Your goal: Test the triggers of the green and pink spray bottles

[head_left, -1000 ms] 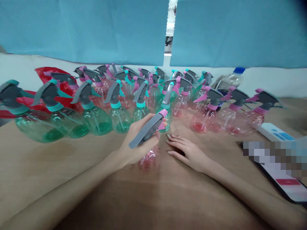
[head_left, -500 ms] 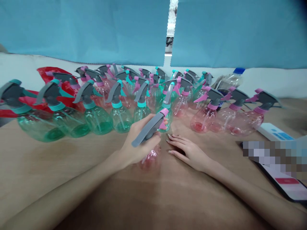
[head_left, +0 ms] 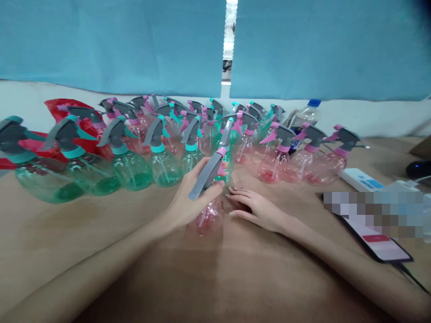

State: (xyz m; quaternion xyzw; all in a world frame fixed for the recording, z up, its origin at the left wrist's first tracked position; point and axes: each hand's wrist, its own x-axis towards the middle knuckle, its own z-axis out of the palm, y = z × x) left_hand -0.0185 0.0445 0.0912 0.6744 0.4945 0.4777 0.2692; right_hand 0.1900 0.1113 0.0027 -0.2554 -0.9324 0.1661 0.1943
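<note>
My left hand [head_left: 190, 190] is wrapped round the neck of a pink spray bottle [head_left: 209, 217], just under its grey and pink trigger head. The bottle stands on the wooden table [head_left: 161, 273], its nozzle pointing away from me. To the right of it my right hand [head_left: 257, 208] rests on the table, fingers stretched out and slightly apart, holding nothing. Just beyond my left hand is a row of green spray bottles [head_left: 164, 170] with turquoise collars. Pink spray bottles [head_left: 274, 163] stand beyond my right hand.
More spray bottles crowd the back, near a red plastic bag [head_left: 90, 137] and a blue-capped bottle [head_left: 305, 115]. At the right lie a phone [head_left: 380, 244] with a cable and a white box [head_left: 362, 179]. A blue cloth [head_left: 134, 49] hangs behind.
The camera view has turned slightly right, so the scene sits further left and more shows at the right edge. My left hand still grips the pink bottle; my right hand stays on the table.
</note>
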